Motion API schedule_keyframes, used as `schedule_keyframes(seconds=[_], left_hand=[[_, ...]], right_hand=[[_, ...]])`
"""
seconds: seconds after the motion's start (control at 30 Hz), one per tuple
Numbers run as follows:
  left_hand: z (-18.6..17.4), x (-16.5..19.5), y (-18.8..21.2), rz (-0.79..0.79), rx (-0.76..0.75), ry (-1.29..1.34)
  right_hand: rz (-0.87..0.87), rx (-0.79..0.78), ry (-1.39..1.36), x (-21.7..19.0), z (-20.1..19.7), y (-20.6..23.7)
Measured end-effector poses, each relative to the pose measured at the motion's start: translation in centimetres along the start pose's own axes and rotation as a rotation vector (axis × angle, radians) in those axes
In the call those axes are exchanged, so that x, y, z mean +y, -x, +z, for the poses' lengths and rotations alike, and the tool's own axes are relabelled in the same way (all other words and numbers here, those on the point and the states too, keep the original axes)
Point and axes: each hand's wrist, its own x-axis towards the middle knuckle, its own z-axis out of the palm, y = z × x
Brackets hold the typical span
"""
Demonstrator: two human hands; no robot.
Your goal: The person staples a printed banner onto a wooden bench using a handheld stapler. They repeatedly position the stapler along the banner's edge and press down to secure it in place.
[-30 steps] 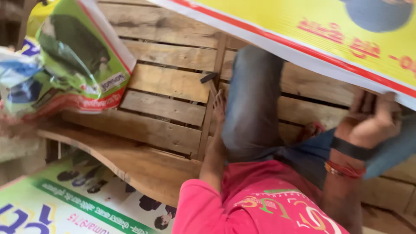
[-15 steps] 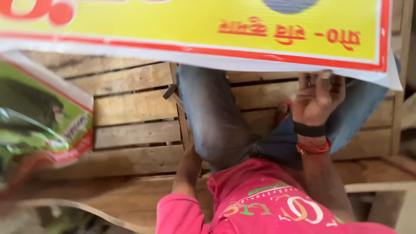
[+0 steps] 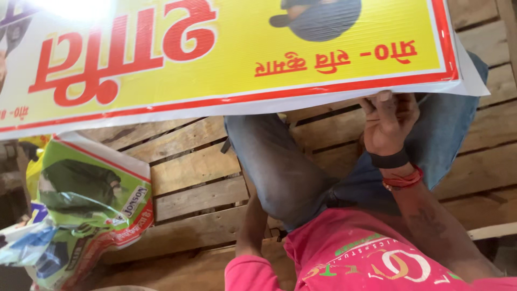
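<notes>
Right grip [image 3: 389, 123] closed on lower edge of yellow banner [image 3: 231, 54], fingers curled under its red and white border. Banner stretched across top of view, above knees in jeans [image 3: 285, 172]. Left grip hidden behind knee, state impossible to tell. Green printed sack [image 3: 91, 199] lying at left on wooden slat platform [image 3: 188, 172].

The right hand [image 3: 389, 125] is gripping the lower edge of a large yellow printed banner [image 3: 237, 54] with a red border, which is spreading across the top of the view; the left arm [image 3: 253, 226] is reaching down behind a bent knee in blue jeans [image 3: 280, 167], its hand hidden. The person is sitting on a wooden slatted platform [image 3: 188, 178]; a green printed sack [image 3: 91, 199] is lying at the left.
</notes>
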Motion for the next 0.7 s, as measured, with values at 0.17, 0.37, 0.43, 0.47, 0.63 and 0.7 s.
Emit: schedule_keyframes(seconds=[0.17, 0.37, 0.43, 0.47, 0.63, 0.7], left_hand=[[-3.5, 5.5, -7.3, -0.093, 0.115, 0.107], [-7.2, 7.5, -5.6, -0.182, 0.306, 0.231], [-7.0, 7.9, -5.4, -0.179, 0.326, 0.244], [-6.6, 8.1, -5.8, -0.173, 0.335, 0.254], [-6.6, 9.2, -8.6, -0.184, 0.389, 0.23], [-7.0, 9.4, -9.7, -0.204, 0.394, 0.219]], right_hand=[[0.0, -0.037, -0.078, 0.0, 0.2, -0.4], [-0.003, -0.014, -0.101, 1.2, -0.5, -0.4], [-0.013, 0.009, -0.119, 2.0, -1.2, -0.3], [-0.015, 0.012, -0.115, 2.5, -1.7, -0.4], [-0.059, 0.092, -0.128, 3.9, -4.6, -0.9], [0.002, 0.024, -0.148, 3.8, -6.2, -1.2]])
